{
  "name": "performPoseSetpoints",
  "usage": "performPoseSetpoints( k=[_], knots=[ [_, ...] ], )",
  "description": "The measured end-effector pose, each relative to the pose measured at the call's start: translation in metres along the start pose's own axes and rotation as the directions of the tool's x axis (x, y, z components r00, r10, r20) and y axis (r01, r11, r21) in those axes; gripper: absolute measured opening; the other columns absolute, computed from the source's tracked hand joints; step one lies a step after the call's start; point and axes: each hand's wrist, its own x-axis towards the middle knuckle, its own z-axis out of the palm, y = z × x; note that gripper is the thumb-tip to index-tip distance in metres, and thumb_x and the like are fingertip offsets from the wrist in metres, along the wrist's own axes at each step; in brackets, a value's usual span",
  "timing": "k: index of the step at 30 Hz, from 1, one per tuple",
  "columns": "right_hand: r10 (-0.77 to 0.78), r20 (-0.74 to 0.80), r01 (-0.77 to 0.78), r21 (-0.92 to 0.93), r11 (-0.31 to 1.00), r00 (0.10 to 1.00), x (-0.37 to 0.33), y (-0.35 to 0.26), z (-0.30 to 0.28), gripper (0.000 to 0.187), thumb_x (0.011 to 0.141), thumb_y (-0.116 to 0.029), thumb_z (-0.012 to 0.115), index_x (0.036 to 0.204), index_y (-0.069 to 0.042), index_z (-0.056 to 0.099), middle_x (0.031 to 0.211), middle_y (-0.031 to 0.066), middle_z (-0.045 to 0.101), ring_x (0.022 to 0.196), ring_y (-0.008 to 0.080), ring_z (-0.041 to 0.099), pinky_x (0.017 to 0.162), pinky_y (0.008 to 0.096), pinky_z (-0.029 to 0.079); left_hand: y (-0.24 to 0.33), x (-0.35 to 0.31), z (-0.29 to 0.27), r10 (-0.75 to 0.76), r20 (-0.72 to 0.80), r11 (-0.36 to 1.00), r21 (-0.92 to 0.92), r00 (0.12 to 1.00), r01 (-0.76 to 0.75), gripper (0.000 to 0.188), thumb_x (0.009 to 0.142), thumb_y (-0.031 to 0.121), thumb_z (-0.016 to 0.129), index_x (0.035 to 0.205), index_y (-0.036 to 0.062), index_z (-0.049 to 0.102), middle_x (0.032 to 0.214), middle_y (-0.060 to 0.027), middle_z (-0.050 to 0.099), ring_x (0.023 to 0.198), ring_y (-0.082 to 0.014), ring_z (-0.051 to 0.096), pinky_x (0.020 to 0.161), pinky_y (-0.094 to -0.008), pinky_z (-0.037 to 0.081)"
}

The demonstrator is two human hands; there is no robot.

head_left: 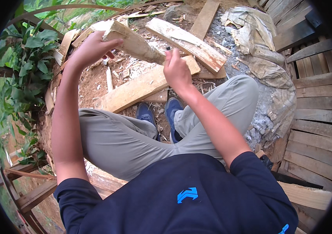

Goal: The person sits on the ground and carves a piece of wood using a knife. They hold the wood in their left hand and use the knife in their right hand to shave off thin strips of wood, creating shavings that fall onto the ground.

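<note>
1. The left hand (95, 45) touches the left end of a squared wooden block (134, 43); whether its fingers pinch it, I cannot tell.
2. The right hand (178, 73) is curled closed around a dark-tipped object (168, 48).
3. The block slants between both hands, just beyond a pale plank (134, 89).

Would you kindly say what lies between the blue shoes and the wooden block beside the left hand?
In the head view, a long plank, another board partly beneath it, and wood shavings lie between the shoes and block.
</note>
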Motion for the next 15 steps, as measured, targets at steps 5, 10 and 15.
performPoseSetpoints(
  k=[5, 10, 15],
  knots=[
    [0.210, 0.181, -0.141, -0.333, 0.932, 0.961, 0.021, 0.055, 0.046, 0.045, 0.108, -0.036, 0.040, 0.119, 0.004, 0.057, 0.111, 0.0295, 0.069, 0.104, 0.0392, 0.071, 0.089, 0.0490, 0.055, 0.001, 0.012, 0.004, -0.024, -0.084, 0.995, -0.097, 0.996, 0.016, 0.057, 0.095, 0.047, 0.068, 0.110, -0.0081, 0.067, 0.100, -0.0165, 0.075, 0.081, -0.0199, 0.076, 0.066, -0.0300, 0.059],
    [0.283, 0.270, -0.197, -0.304, 0.932, 0.920, 0.027, 0.022, 0.011, 0.047, 0.105, -0.036, 0.045, 0.119, 0.003, 0.067, 0.118, 0.0252, 0.070, 0.114, 0.0395, 0.066, 0.097, 0.0488, 0.051, -0.016, 0.008, -0.004, -0.054, -0.038, 0.990, -0.136, 0.998, 0.049, 0.063, 0.094, 0.049, 0.069, 0.111, -0.0116, 0.062, 0.101, -0.0175, 0.073, 0.080, -0.0215, 0.076, 0.064, -0.0291, 0.060],
    [0.057, 0.019, -0.058, 0.041, 0.997, 0.998, 0.039, -0.010, -0.021, 0.047, 0.107, -0.038, 0.042, 0.115, 0.004, 0.062, 0.104, 0.0309, 0.069, 0.107, 0.0465, 0.066, 0.092, 0.0523, 0.051, -0.017, 0.004, -0.005, -0.062, -0.067, 0.993, -0.103, 0.996, 0.055, 0.062, 0.093, 0.048, 0.071, 0.111, -0.0104, 0.062, 0.100, -0.0156, 0.073, 0.080, -0.0203, 0.076, 0.064, -0.0290, 0.060]
  ],
)
